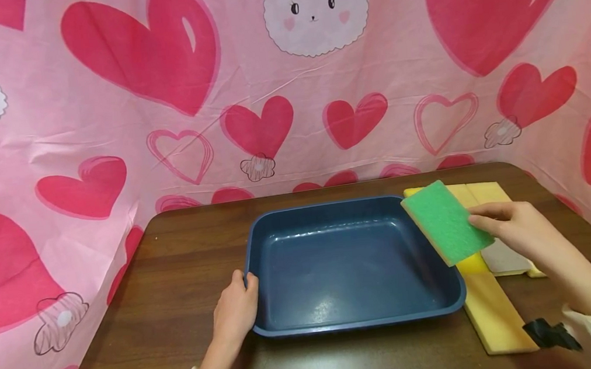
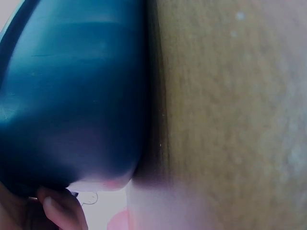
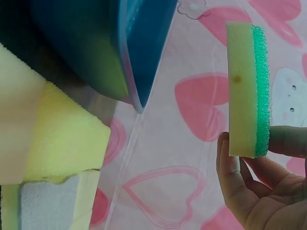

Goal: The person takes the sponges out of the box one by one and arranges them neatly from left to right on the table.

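A sponge (image 1: 444, 224) with a green scouring face and a yellow foam back is pinched between thumb and fingers of my right hand (image 1: 507, 224). It is raised above the right rim of a dark blue rectangular pan (image 1: 345, 268) on the table. In the right wrist view the sponge (image 3: 247, 91) shows edge-on, its foam and green layers side by side. My left hand (image 1: 236, 307) grips the pan's left rim, thumb on the near side. From the left wrist view, fingers (image 2: 60, 208) curl at the pan's outer wall (image 2: 76, 96). The pan's inside shows only its bare bottom.
Several yellow sponges lie at the pan's right: one nearest me (image 1: 499, 313), one with a grey face (image 1: 504, 257), others at the back (image 1: 481, 192). The wooden table (image 1: 186, 264) ends at a pink heart-patterned cloth (image 1: 286, 74) behind and at the sides.
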Demonstrator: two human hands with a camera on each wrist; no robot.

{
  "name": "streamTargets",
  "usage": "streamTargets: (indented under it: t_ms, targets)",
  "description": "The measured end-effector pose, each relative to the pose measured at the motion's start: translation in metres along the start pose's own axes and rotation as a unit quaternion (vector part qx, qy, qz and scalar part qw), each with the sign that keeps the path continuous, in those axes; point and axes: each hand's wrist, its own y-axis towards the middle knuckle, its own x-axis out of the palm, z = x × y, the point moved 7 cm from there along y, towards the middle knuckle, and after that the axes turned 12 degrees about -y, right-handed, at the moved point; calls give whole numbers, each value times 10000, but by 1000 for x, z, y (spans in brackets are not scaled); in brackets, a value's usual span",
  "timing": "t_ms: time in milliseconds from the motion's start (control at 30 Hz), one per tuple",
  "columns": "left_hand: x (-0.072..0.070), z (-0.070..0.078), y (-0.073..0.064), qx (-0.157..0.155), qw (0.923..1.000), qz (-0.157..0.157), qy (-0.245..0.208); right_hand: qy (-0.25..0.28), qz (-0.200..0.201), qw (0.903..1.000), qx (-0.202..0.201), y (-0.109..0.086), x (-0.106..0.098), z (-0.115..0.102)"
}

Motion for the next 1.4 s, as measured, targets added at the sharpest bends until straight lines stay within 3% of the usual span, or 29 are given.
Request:
streamTargets:
  t_ms: [900, 1400]
  targets:
    - [-1, 0, 1, 55, 9999, 84, 60, 21, -33, 9996, 281, -13, 3, 34]
    - [-2, 0, 0, 129, 9997, 180, 76, -63, 147, 9985, 525, -23, 7, 59]
